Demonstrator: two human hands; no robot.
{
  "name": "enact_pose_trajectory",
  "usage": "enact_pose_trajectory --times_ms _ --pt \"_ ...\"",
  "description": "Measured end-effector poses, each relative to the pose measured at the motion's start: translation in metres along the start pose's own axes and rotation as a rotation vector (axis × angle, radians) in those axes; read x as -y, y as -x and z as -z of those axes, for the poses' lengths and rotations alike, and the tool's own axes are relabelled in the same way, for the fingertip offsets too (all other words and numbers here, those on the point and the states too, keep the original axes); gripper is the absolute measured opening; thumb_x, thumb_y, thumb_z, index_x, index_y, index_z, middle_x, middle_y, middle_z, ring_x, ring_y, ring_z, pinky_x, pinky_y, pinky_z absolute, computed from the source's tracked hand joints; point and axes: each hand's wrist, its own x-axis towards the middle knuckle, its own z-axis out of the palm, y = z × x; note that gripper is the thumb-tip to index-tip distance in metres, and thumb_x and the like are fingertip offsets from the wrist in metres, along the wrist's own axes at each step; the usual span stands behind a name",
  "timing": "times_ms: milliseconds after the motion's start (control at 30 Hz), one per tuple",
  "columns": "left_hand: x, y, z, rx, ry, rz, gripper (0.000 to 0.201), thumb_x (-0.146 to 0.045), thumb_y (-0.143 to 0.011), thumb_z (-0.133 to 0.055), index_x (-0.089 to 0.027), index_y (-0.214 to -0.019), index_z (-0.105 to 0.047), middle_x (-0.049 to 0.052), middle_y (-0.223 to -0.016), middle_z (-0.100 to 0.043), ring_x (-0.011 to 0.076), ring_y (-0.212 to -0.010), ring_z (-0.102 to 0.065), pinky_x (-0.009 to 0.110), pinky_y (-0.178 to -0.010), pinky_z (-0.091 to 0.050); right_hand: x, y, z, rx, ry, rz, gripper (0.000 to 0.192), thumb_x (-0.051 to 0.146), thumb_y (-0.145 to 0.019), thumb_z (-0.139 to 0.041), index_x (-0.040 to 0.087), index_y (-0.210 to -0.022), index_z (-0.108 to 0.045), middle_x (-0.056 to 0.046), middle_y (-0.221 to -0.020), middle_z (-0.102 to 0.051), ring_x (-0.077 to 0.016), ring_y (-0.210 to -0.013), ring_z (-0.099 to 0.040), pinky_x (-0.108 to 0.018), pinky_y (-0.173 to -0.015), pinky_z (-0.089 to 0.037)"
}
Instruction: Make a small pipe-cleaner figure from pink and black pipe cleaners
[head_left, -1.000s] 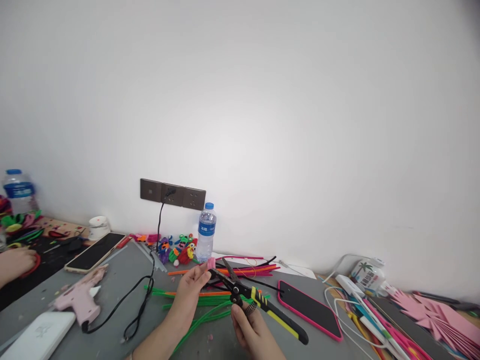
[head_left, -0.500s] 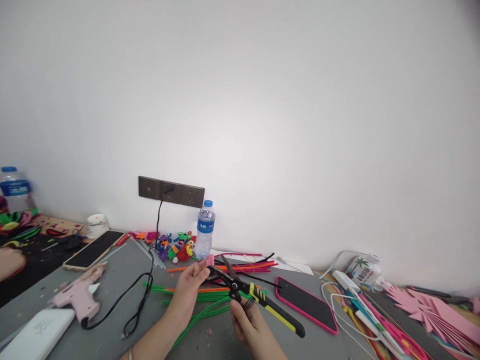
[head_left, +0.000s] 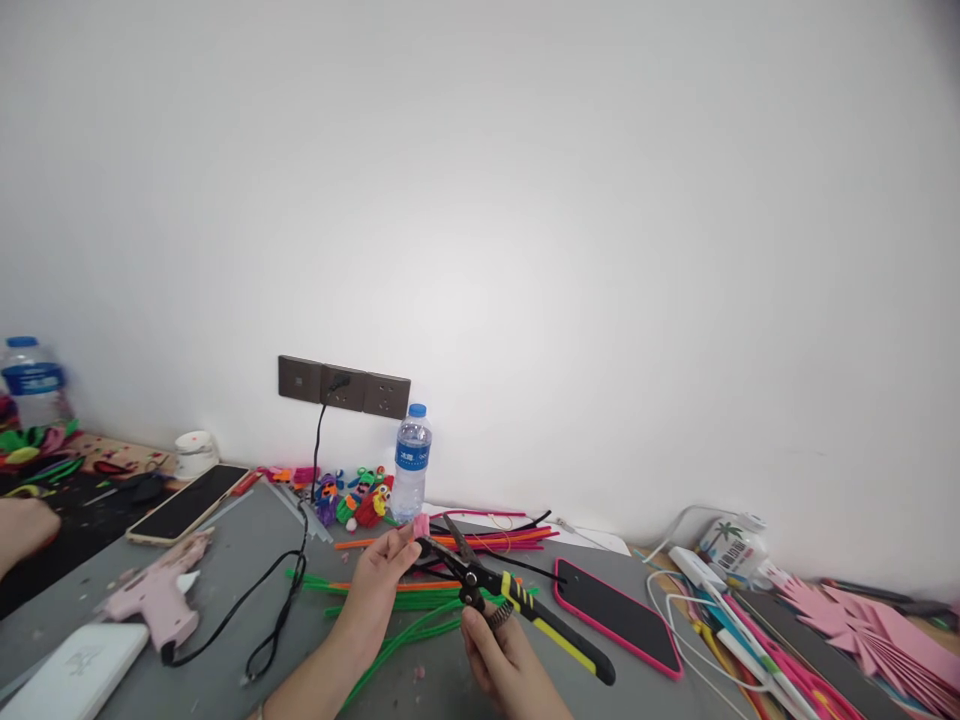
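My left hand (head_left: 373,595) is closed, pinching a small pink piece (head_left: 421,525) at its fingertips. The piece's exact kind is too small to make out. My right hand (head_left: 504,652) grips the spring-loaded snips (head_left: 480,580) with black and yellow handles. Their blades are spread and point up and left, close to the left fingertips and just below the pink piece. One handle sticks out to the lower right, outside my palm. Beneath both hands lie green pipe cleaners (head_left: 420,630), with orange and red pipe cleaners (head_left: 510,540) behind them.
Left are a pink glue gun (head_left: 161,600), a white power bank (head_left: 79,665) and a phone (head_left: 189,503). Small colourful figures (head_left: 352,497) and a water bottle (head_left: 412,460) stand behind. A pink-edged phone (head_left: 619,618) lies right. Another person's hand (head_left: 28,530) shows far left.
The view has shifted slightly. Both hands, the pink piece and the spread snips keep nearly the same position. The other person's hand at far left has moved a little to the right.
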Motion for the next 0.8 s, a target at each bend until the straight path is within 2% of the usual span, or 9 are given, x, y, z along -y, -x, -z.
enact_pose_trajectory --times_ms 300,533,800 --pt "-0.0019 0.0001 -0.0002 -0.002 -0.004 0.012 0.05 -0.038 -0.05 -0.087 -0.022 -0.047 -0.04 0.009 -0.091 -0.073 0.0378 -0.118 -0.052 0.045 -0.097 -0.041 -0.0012 0.0018 -0.0032 -0.07 -0.042 -0.002 0.056 0.075 -0.069 -0.058 0.021 -0.084 -0.053 0.008 -0.054 -0.035 -0.0085 -0.046 -0.028 -0.023 -0.045 -0.019" --pt "0.0017 -0.0016 0.0018 0.034 -0.008 -0.007 0.046 -0.038 -0.059 -0.083 -0.022 -0.05 -0.041 0.011 -0.11 -0.07 0.0368 -0.13 -0.041 0.046 -0.1 -0.036 0.0025 0.0006 0.0003 -0.001 0.014 -0.017 0.056 0.075 -0.069 -0.056 0.021 -0.074 -0.048 0.008 -0.054 -0.035 -0.0069 -0.043 -0.028 -0.022 -0.042 -0.019" --pt "0.0036 -0.0023 0.0036 0.063 -0.012 -0.004 0.047 -0.038 -0.062 -0.081 -0.022 -0.051 -0.039 0.01 -0.115 -0.069 0.0355 -0.136 -0.033 0.048 -0.106 -0.031 0.0078 0.0016 -0.0009 0.022 0.085 0.005 0.058 0.079 -0.071 -0.05 0.022 -0.069 -0.043 0.009 -0.049 -0.032 -0.007 -0.041 -0.025 -0.023 -0.041 -0.016"
